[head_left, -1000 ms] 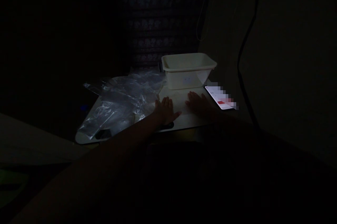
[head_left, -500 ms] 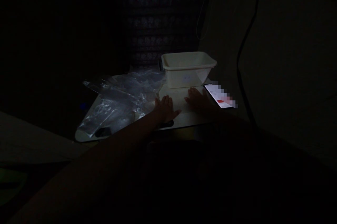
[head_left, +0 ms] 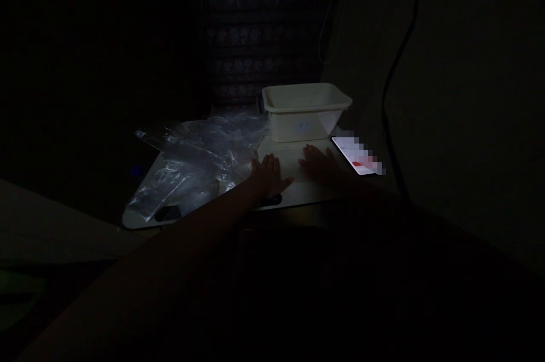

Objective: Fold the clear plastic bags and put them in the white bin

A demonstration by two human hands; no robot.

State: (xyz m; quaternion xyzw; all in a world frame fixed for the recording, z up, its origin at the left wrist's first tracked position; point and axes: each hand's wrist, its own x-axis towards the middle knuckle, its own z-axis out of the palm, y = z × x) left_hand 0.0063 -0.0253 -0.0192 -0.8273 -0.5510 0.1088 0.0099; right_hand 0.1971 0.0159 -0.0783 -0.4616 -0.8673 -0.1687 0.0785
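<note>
My left hand [head_left: 269, 176] lies flat on the small pale table [head_left: 289, 194], thumb spread to the right, beside a heap of clear plastic bags [head_left: 191, 163]. To its right, my right hand [head_left: 317, 163] rests palm down with its fingers stretched out. Both hands are open and hold nothing that I can see. Behind them stands a cream plastic bin [head_left: 304, 123]. A phone [head_left: 353, 155] with a lit screen lies just right of my right hand. The light is very dim, so finer details are lost.
A dark cable [head_left: 385, 101] hangs down the wall at the right. Dark slots are cut near the table's front edge. At the back is a dim, patterned curtain or shutter [head_left: 242, 36]; I cannot tell which. Something green [head_left: 19, 299] shows at the lower left.
My right hand's fingers have shifted very slightly; the left hand stays in place. The whole view has moved a few pixels. Bags, bin and phone remain where they were.
</note>
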